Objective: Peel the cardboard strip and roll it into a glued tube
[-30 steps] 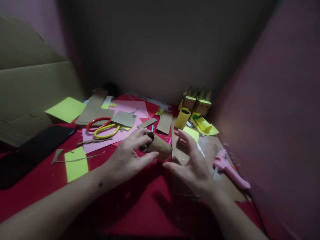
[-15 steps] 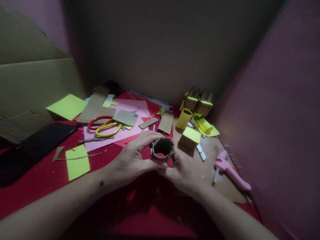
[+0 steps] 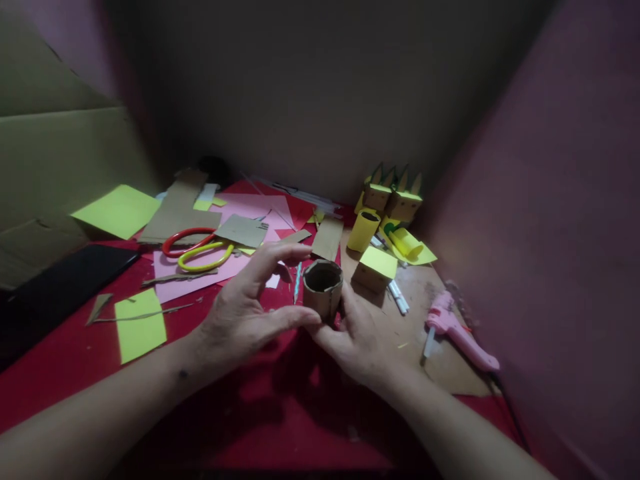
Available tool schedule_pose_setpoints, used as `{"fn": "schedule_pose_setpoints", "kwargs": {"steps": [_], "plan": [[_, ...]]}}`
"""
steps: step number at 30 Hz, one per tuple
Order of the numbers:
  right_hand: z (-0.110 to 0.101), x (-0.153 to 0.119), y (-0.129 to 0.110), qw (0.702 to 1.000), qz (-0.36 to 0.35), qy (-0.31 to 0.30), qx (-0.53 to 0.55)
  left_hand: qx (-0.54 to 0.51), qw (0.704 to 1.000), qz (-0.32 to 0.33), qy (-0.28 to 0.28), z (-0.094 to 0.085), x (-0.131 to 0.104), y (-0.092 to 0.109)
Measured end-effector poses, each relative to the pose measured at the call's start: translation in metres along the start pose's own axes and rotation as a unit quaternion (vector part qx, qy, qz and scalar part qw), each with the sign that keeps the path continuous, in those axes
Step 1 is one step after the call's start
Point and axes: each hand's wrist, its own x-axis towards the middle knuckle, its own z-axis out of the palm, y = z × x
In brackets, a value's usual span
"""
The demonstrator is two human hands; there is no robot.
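Observation:
A short cardboard tube (image 3: 323, 300), many-sided and hollow, stands upright with its open end toward me. My right hand (image 3: 355, 337) grips its lower right side, with the thumb at the front and the other fingers partly hidden behind it. On the left, my left hand (image 3: 250, 303) has its fingers spread in a wide curve. Its thumb tip lies close to the tube's lower front edge; whether it touches I cannot tell. A blue and white striped pencil-like stick (image 3: 297, 283) lies just left of the tube.
Scissors (image 3: 206, 257) with red and yellow handles lie on pink paper (image 3: 165, 283). A pink glue gun (image 3: 463, 337) rests on a cardboard sheet (image 3: 453, 377). Nearby are a yellow-topped box (image 3: 379, 263), a yellow tube (image 3: 363, 233) and a black phone-like slab (image 3: 70, 293).
My left hand has opened away from the tube toward the left. My right hand keeps hold of the tube, which now shows more of its front side. The view has shifted slightly.

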Motion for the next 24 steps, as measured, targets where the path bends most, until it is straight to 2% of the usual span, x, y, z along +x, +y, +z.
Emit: {"fn": "schedule_pose_setpoints", "kwargs": {"steps": [3,5,9,14,16,21,24], "plan": [[0.004,-0.001,0.004,0.999,0.006,0.030,-0.035,0.111,0.990,0.085,0.023,-0.001,0.001,0.001],[0.007,-0.002,0.005,0.996,-0.015,0.043,-0.072,0.164,0.980,0.109,0.022,0.000,0.001,0.002],[0.009,-0.003,0.006,0.988,-0.045,0.062,-0.133,0.176,0.980,0.094,0.002,0.004,0.002,0.004],[0.008,-0.001,0.002,0.990,-0.009,0.034,-0.137,0.124,0.991,0.028,-0.043,0.006,0.003,0.010],[0.007,0.000,0.000,0.991,-0.007,0.026,-0.131,0.123,0.991,0.019,-0.050,0.006,0.002,0.013],[0.007,0.001,0.002,0.996,-0.001,0.021,-0.084,0.166,0.982,0.071,-0.055,0.004,0.000,0.010],[0.008,0.002,0.006,0.999,0.029,0.014,-0.035,0.192,0.972,0.123,-0.058,0.003,-0.001,0.005]]}}
